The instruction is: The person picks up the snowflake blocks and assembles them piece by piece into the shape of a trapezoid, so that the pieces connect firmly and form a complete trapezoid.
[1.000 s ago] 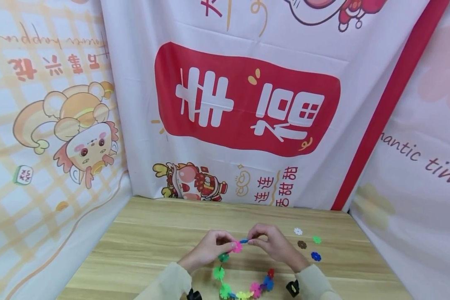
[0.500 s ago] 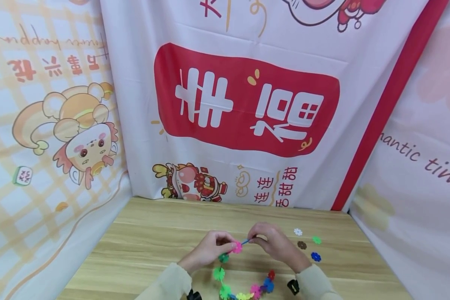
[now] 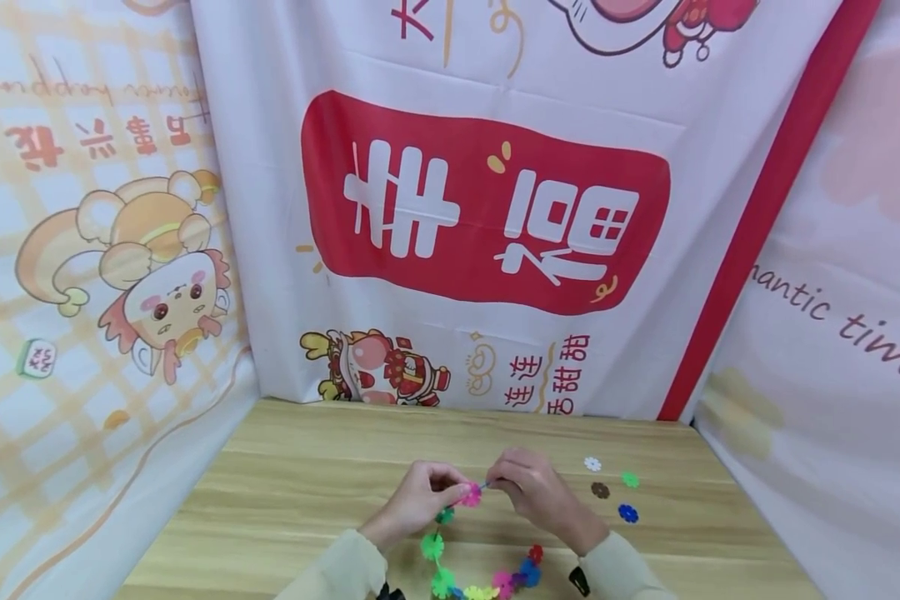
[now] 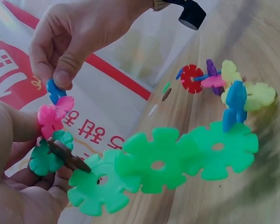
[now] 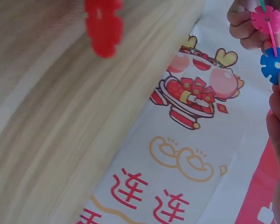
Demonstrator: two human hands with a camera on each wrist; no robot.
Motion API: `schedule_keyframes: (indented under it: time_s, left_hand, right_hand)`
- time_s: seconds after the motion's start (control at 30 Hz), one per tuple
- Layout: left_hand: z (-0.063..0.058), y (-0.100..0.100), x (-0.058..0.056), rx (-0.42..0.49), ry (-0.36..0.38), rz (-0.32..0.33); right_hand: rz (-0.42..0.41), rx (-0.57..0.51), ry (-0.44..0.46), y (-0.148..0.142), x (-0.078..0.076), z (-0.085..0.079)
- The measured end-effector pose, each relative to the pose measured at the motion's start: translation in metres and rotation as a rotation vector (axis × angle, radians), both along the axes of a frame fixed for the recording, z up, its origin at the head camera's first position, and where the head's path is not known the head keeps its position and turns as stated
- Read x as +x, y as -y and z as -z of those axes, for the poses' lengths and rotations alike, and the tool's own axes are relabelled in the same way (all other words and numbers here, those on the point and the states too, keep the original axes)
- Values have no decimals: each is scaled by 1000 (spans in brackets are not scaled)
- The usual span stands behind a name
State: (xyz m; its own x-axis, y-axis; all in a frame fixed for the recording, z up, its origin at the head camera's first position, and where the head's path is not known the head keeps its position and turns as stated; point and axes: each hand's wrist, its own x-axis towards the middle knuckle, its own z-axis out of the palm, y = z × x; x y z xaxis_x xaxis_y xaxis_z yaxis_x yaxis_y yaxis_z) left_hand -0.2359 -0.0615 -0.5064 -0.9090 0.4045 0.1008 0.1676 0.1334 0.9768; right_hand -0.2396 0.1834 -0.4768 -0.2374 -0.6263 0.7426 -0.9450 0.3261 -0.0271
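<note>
In the head view my left hand (image 3: 416, 502) pinches a pink snowflake disc (image 3: 470, 495) at one end of a curved chain of interlocked plastic discs. My right hand (image 3: 536, 493) pinches a blue snowflake disc (image 4: 56, 91) between thumb and fingers, its edge meeting the pink ones. From the left hand the chain runs through dark green and brown discs to bright green discs (image 4: 157, 161). Farther along come blue, yellow, pink and purple pieces, with a red disc (image 4: 192, 78) near the far end. In the right wrist view the blue disc (image 5: 274, 66) shows its notched rim.
Loose white (image 3: 592, 463), brown (image 3: 600, 490), green (image 3: 630, 480) and blue (image 3: 627, 513) discs lie on the wooden table (image 3: 285, 467) to the right. A printed curtain (image 3: 495, 350) hangs behind the table, and printed cloth flanks both sides.
My right hand has turned and its fingers have closed in around the blue disc, which shows less in the head view. The left hand keeps its hold on the pink disc.
</note>
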Motion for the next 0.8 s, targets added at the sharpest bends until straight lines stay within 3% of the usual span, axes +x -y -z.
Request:
schedule_keyframes:
  time_s: [0.17, 0.27, 0.43, 0.53, 0.67, 0.8]
  left_hand:
    - [2, 3, -2, -40, 23, 14]
    - [1, 3, -3, -70, 42, 57]
    - [0, 0, -7, -83, 62, 136]
    - [1, -1, -8, -69, 65, 137]
    - [1, -2, -5, -51, 68, 123]
    - [0, -1, -4, -40, 94, 115]
  right_hand:
    - [-10, 12, 9, 1, -5, 6]
    - [-11, 22, 31, 0, -8, 8]
    - [-19, 70, 77, 1, -6, 3]
    - [-9, 92, 114, 1, -4, -2]
    - [85, 133, 190, -12, -3, -7]
    - [221, 203, 341, -42, -4, -7]
